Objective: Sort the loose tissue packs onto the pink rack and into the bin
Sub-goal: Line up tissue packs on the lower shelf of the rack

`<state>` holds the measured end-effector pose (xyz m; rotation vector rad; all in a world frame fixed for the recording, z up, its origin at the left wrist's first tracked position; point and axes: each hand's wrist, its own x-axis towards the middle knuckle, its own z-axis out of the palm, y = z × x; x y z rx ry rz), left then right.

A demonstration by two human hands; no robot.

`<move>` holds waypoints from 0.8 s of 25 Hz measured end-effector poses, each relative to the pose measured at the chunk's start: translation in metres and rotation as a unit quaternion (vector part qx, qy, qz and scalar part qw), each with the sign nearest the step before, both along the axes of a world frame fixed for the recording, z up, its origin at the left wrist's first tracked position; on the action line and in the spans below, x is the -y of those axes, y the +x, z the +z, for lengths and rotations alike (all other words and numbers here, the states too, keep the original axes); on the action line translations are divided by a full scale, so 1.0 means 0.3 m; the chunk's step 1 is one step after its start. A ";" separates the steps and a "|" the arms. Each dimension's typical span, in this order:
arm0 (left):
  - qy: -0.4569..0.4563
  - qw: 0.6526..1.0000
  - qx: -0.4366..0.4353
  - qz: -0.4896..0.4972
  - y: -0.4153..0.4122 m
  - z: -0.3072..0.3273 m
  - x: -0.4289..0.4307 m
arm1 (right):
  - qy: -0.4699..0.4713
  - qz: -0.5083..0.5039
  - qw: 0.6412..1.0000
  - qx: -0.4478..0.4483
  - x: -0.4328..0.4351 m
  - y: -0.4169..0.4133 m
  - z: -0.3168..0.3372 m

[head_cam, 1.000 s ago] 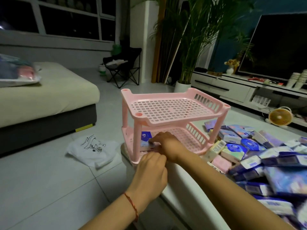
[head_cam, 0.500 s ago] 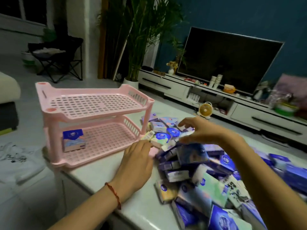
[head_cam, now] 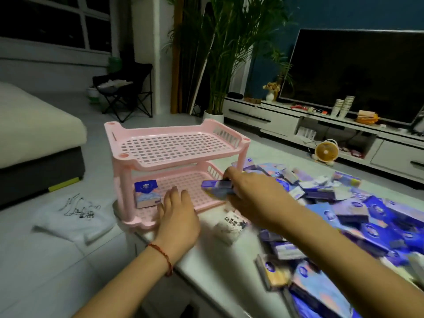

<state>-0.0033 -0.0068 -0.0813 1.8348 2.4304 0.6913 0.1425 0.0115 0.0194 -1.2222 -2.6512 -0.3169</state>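
The pink two-tier rack [head_cam: 174, 145] stands at the left end of the white table [head_cam: 229, 267]. One blue tissue pack [head_cam: 146, 193] stands upright on its lower shelf at the left. My right hand [head_cam: 254, 193] grips a purple-blue tissue pack [head_cam: 215, 188] and holds it at the lower shelf's right opening. My left hand [head_cam: 179, 214] rests with straight fingers on the lower shelf's front edge. A big heap of loose tissue packs [head_cam: 344, 214] covers the table's right side. A white pack with black print [head_cam: 229, 226] lies near the rack. No bin is in view.
A white bag [head_cam: 73, 216] lies on the floor left of the table. A sofa [head_cam: 34, 138] stands at the left. Behind are a folding chair [head_cam: 124, 92], a potted palm [head_cam: 218, 65], a TV bench [head_cam: 321, 125] and a small fan [head_cam: 325, 152].
My right hand has taken a purple-blue pack from the heap and carried it left to the rack's lower shelf. My left hand has moved from the table onto the shelf's front edge.
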 end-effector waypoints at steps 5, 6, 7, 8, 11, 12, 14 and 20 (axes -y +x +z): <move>-0.111 0.987 -0.054 0.101 -0.071 -0.005 -0.035 | -0.097 0.011 0.991 -0.089 -0.148 -0.261 -0.187; -0.127 0.984 -0.072 0.098 -0.080 -0.012 -0.041 | -0.099 0.001 0.991 -0.095 -0.187 -0.288 -0.223; -0.132 0.983 -0.094 0.085 -0.085 -0.020 -0.051 | -0.108 -0.004 0.990 -0.095 -0.215 -0.310 -0.256; -0.138 0.981 -0.115 0.068 -0.090 -0.027 -0.060 | -0.126 -0.002 0.987 -0.098 -0.235 -0.330 -0.288; -0.137 0.983 -0.115 0.048 -0.115 -0.051 -0.088 | -0.229 0.036 0.957 -0.171 -0.267 -0.374 -0.354; -0.130 0.985 -0.090 0.064 -0.128 -0.050 -0.094 | -0.242 0.046 0.952 -0.180 -0.275 -0.386 -0.367; -0.118 0.988 -0.059 0.075 -0.152 -0.056 -0.106 | -0.223 0.064 0.961 -0.152 -0.292 -0.396 -0.385; -0.062 0.993 -0.048 0.085 -0.123 -0.063 -0.103 | -0.198 0.014 0.953 -0.228 -0.328 -0.448 -0.410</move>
